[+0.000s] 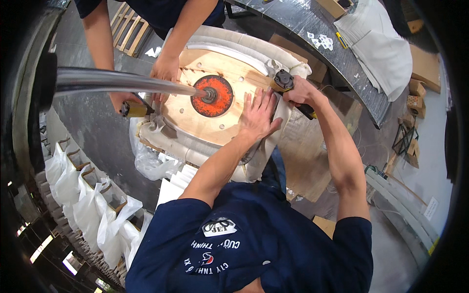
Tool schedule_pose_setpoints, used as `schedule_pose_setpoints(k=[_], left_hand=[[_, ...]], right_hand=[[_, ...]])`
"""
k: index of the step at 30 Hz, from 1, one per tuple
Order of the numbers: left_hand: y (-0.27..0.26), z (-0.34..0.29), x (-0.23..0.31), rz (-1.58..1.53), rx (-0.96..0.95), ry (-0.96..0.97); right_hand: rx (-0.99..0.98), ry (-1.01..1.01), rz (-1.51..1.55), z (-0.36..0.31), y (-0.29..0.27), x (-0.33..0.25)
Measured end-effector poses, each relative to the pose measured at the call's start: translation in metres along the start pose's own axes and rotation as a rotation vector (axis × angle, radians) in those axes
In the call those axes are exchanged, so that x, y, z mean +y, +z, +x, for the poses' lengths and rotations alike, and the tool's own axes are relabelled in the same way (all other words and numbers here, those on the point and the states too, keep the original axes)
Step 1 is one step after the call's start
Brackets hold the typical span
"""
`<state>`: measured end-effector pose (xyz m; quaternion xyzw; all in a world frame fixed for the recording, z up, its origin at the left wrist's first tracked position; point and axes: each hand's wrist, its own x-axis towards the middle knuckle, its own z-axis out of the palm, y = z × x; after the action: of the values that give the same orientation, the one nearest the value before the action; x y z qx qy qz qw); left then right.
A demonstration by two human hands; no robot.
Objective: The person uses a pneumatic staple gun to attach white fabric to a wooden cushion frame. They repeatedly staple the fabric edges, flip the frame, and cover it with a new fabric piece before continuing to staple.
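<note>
A wooden panel (193, 108) wrapped at its rim in beige fabric (210, 150), like the underside of a seat, lies before me. A metal rod (132, 84) reaches its middle, ending at an orange round disc (222, 102) on the wood. My left hand (259, 116) lies flat near the panel's right edge, fingers stretched out. With my right hand (303, 93) I grip a black and yellow staple gun (283, 80), its head at the fabric edge. Across from me, a co-worker's hand (167, 71) presses on the panel; their other hand holds a second staple gun (134, 109).
At the upper right, a dark table (288, 22) carries white fabric (373, 44), a yellow cutter (341, 41) and small white pieces. Plastic-wrapped items (90, 200) stand in a row at lower left. Clear plastic (151, 163) hangs beside the seat; a wooden pallet (128, 29) lies behind.
</note>
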<state>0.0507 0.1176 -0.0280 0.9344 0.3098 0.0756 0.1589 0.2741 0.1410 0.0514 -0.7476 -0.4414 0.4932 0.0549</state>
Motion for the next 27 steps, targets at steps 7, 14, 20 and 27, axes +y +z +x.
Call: schedule_pose_setpoints(k=[7,14,20,27], left_hand=[[0.002,-0.012,-0.001,0.024,0.048,-0.039],[0.001,-0.026,-0.006,0.073,0.014,-0.065],[-0.009,-0.032,-0.004,0.074,-0.16,-0.147],[0.002,-0.053,-0.013,0.062,-0.057,-0.154]], right_hand=[[-0.009,-0.064,0.114,-0.016,0.02,0.002],[0.003,-0.11,0.154,-0.043,0.042,-0.011],[-0.062,-0.085,0.142,-0.059,0.056,-0.008],[-0.044,-0.153,0.236,-0.079,0.091,-0.007]])
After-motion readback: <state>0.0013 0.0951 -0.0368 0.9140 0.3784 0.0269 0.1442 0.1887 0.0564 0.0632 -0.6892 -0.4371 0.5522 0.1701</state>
